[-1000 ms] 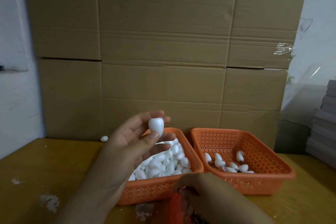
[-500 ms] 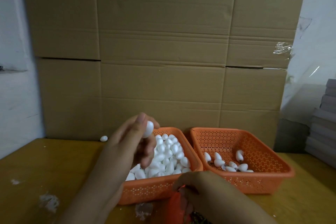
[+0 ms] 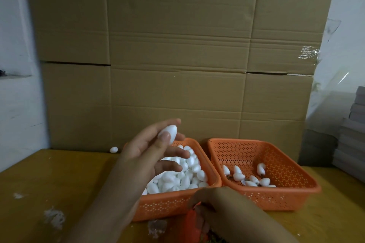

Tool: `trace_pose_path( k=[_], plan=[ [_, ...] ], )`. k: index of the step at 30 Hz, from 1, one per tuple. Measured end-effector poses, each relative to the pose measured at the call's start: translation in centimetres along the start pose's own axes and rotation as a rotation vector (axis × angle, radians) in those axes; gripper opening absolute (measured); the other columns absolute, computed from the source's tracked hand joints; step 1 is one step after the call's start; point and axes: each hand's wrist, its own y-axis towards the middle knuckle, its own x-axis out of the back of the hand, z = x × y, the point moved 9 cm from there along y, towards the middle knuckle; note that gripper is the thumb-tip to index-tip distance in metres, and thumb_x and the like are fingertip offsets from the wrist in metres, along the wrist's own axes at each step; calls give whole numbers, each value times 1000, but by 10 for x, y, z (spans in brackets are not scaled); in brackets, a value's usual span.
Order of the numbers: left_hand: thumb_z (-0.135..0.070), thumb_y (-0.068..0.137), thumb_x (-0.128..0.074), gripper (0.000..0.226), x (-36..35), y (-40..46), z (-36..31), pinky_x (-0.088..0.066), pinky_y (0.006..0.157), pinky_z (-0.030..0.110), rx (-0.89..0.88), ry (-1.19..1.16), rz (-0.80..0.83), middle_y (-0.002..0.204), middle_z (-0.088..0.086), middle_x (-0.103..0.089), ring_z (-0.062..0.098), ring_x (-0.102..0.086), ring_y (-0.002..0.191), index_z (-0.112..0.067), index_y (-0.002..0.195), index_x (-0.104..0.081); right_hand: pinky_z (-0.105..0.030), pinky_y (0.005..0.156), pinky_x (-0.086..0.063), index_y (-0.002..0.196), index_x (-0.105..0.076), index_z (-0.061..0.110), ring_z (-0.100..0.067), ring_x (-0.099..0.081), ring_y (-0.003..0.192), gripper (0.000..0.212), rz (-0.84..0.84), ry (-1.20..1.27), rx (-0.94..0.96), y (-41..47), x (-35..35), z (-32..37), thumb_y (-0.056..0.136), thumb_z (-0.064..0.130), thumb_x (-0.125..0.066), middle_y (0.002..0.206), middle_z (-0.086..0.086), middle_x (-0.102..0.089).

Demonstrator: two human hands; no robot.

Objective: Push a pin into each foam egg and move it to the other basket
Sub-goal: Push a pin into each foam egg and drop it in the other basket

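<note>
cardboard wall [image 3: 177, 45] behind full basket [image 3: 177, 203]. foam egg [image 3: 168, 132] is pinched by left hand [image 3: 146, 156] above it; right hand [image 3: 215, 203], grip unclear, in front. a pin is needed next.

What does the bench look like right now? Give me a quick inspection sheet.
Surface: yellow table, white foam crumbs at front left.
Job's things: left basket heaped with plain eggs; right basket holds a few eggs; held egg.
Clutter: stray egg by the cardboard.
Hands: left hand pinches the held egg; right hand reaches into an orange container, fingers hidden.
Cables: nothing seen.
Surroundings: cardboard boxes behind; grey stack at right.
</note>
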Motion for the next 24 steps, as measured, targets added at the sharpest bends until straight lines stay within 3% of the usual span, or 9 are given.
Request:
trace_pose_path(
  k=[3, 6, 10, 12, 14, 16, 20, 22, 24],
  plan=[
    [-41, 93, -52, 32, -4, 1, 3, -52, 54, 27, 50, -49, 15, 83, 18, -70, 27, -68, 65, -16, 101, -70, 1, 71, -42, 108, -62, 38, 4, -63, 88, 25, -23, -34, 19, 1, -1, -2, 94, 21, -51, 99, 9, -71],
    [-37, 84, -46, 36, -15, 3, 14, -50, 43, 28, 193, -209, 96, 75, 20, -70, 26, -65, 52, -7, 99, -58, 10, 68, -30, 110, -55, 45, 7, -55, 98, 25, -73, -53, 30, 3, -1, -4, 93, 27, -51, 103, 12, -70],
    [-33, 87, -57, 28, -31, -1, 14, -52, 42, 28, 282, -434, 209, 91, 22, -73, 26, -69, 57, -8, 99, -57, 14, 75, -21, 112, -44, 54, 21, -53, 81, 34, -84, -86, 45, 5, -3, -5, 92, 28, -51, 101, 15, -69],
    [-33, 81, -56, 34, -34, -4, 9, -54, 47, 27, 264, -476, 264, 102, 21, -72, 24, -72, 66, -17, 109, -67, 14, 73, -21, 111, -38, 56, 17, -53, 88, 37, -96, -100, 58, 6, -3, -6, 92, 27, -50, 101, 15, -69],
    [-36, 82, -57, 33, -34, -6, 5, -56, 54, 26, 217, -462, 294, 108, 18, -72, 22, -73, 74, -24, 109, -71, 14, 69, -23, 110, -46, 51, 12, -49, 100, 31, -107, -88, 64, 6, -4, -7, 93, 26, -49, 103, 13, -70],
    [-38, 85, -59, 27, -33, -8, 3, -56, 57, 24, 179, -445, 300, 112, 18, -71, 21, -73, 79, -24, 104, -73, 12, 65, -27, 110, -55, 43, 18, -48, 96, 24, -109, -82, 62, 5, -4, -7, 94, 26, -49, 108, 12, -69],
    [-35, 91, -62, 25, -46, -14, -6, -58, 64, 28, 185, -576, 427, 120, 21, -66, 26, -73, 89, -18, 110, -60, 7, 62, -34, 108, -57, 43, 8, -60, 87, 24, -70, -70, 72, 6, -5, -5, 93, 26, -51, 100, 13, -70],
    [-32, 99, -48, 33, -59, -17, -9, -58, 78, 36, 273, -735, 551, 127, 24, -61, 32, -69, 101, -7, 121, -50, 8, 64, -32, 110, -59, 41, 5, -61, 93, 24, -79, -81, 75, 5, -3, -4, 93, 26, -51, 105, 12, -69],
    [-32, 103, -37, 45, -56, -13, -11, -52, 92, 38, 265, -679, 496, 130, 24, -58, 33, -64, 112, 0, 127, -57, 10, 65, -28, 113, -58, 40, 1, -58, 102, 24, -102, -92, 82, 3, 0, -3, 94, 27, -50, 113, 11, -67]
  ],
)
